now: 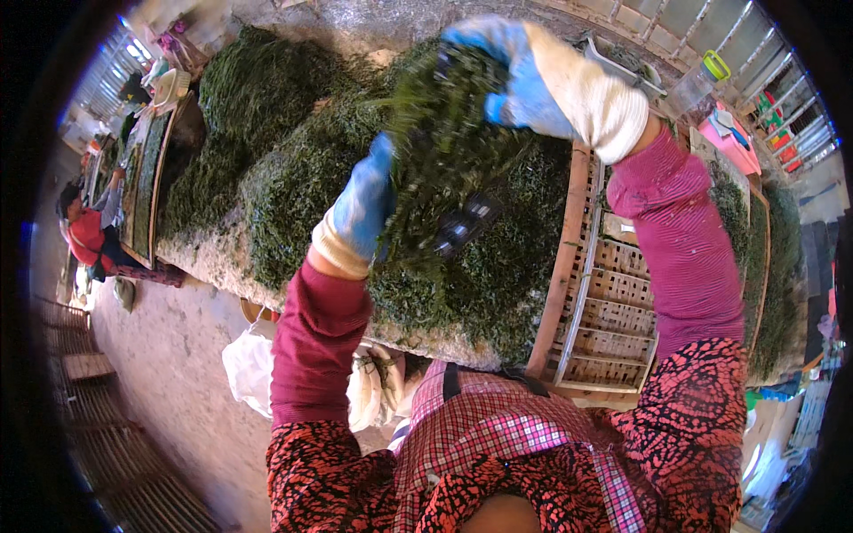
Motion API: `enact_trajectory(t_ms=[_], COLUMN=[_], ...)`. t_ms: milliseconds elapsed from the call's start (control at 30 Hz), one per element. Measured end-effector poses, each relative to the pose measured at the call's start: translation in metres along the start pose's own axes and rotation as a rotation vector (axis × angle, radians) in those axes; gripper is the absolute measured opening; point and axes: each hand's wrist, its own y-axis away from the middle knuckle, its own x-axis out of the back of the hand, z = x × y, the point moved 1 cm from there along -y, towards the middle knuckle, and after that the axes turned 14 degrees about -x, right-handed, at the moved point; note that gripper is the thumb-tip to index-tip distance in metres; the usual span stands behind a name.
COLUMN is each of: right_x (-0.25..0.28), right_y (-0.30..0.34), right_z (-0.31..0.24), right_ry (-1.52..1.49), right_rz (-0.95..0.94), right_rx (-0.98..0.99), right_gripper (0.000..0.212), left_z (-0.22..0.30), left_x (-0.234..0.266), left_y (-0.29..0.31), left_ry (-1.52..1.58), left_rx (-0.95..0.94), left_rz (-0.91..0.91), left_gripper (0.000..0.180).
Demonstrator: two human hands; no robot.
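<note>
A loose clump of dark green, stringy seaweed point(444, 124) hangs between my two hands above a larger heap, blurred by motion. My left hand point(367, 191), in a blue and white glove, is closed at the clump's left side; its fingertips are partly hidden by strands. At the upper right, my right hand point(524, 75), gloved alike, has its fingers curled round the top of the clump. Beneath lies the seaweed heap point(471, 306), spread over a pale stone-like table point(209, 253). A dark shiny piece point(466, 222) shows among the strands; I cannot make out what it is.
Taller seaweed piles point(258, 80) stand at the far left. A slatted crate point(613, 302) with a wooden rail point(558, 266) borders the heap on the right. A white bag point(249, 369) sits below the table's near edge. Another person point(84, 231) works at a frame on the far left.
</note>
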Motion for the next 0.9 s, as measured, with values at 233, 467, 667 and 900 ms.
enact_trajectory(t_ms=[233, 467, 667, 900], right_x=[-0.073, -0.165, -0.185, -0.129], right_y=[0.104, 0.18, 0.194, 0.124], right_z=[0.064, 0.132, 0.056, -0.005], right_ry=[-1.177, -1.564, -0.294, 0.589], right_rz=[0.063, 0.19, 0.625, 0.627], right_rx=[-0.71, -0.781, -0.763, -0.219], right_gripper=[0.048, 0.042, 0.046, 0.042], left_z=[0.033, 0.005, -0.014, 0.017], left_x=[0.004, -0.011, -0.002, -0.037], left_y=[-0.024, -0.034, -0.033, -0.048], left_ry=[-0.841, -0.423, -0.257, -0.528], left_rx=[0.304, 0.187, 0.357, -0.02], left_rz=[-0.556, 0.059, 0.199, 0.046], left_gripper=[0.054, 0.045, 0.039, 0.048])
